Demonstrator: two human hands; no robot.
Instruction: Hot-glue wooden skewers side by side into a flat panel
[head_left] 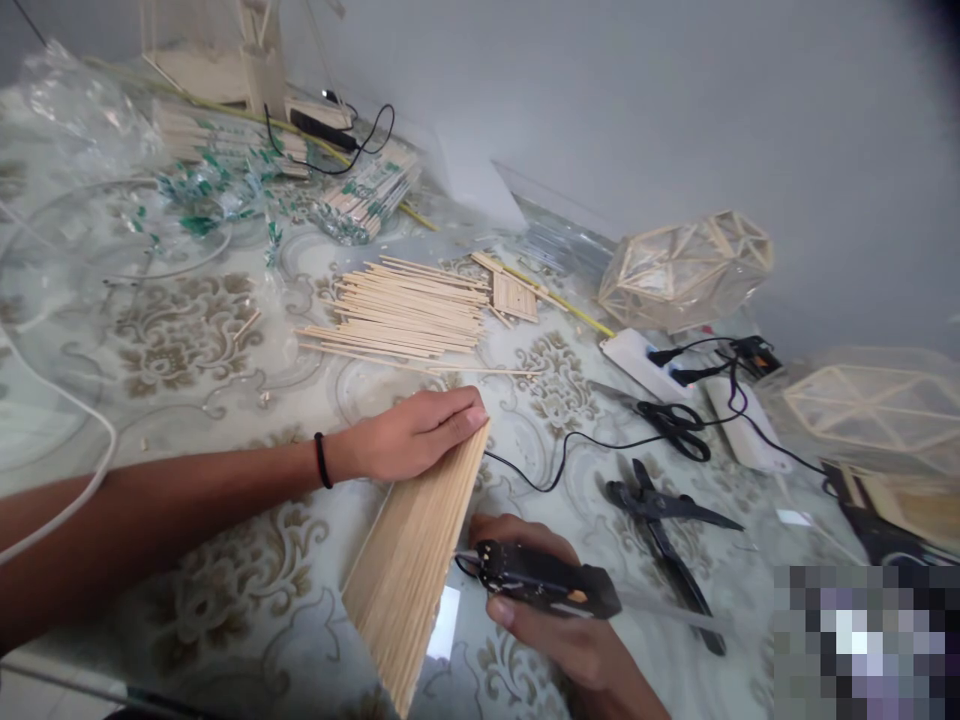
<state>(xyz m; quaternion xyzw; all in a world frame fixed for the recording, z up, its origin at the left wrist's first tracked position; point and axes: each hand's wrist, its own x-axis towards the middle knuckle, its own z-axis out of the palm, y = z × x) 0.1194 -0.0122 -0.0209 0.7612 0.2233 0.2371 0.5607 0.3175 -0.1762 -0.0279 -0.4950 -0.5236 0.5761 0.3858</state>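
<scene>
My left hand (412, 435), with a dark band at the wrist, grips the upper corner of a panel of bamboo sticks (420, 560) set side by side. The panel stands tilted above the table. My right hand (547, 610) is wrapped round a black hot glue gun (547, 580), whose nozzle meets the panel's right edge. A translucent glue stick (675, 612) juts from the gun's back end. Beyond my left hand lies a loose pile of bamboo sticks (412, 305), with a small stick panel (514, 297) beside it.
Black-handled scissors (675, 425) and dark pliers (660, 540) lie to the right, near a white power strip (649, 365) with black cords. Stick-frame models (686, 270) stand by the wall. Wrapped stick bundles (367, 195) and clear plastic bags (82, 110) sit at the back left.
</scene>
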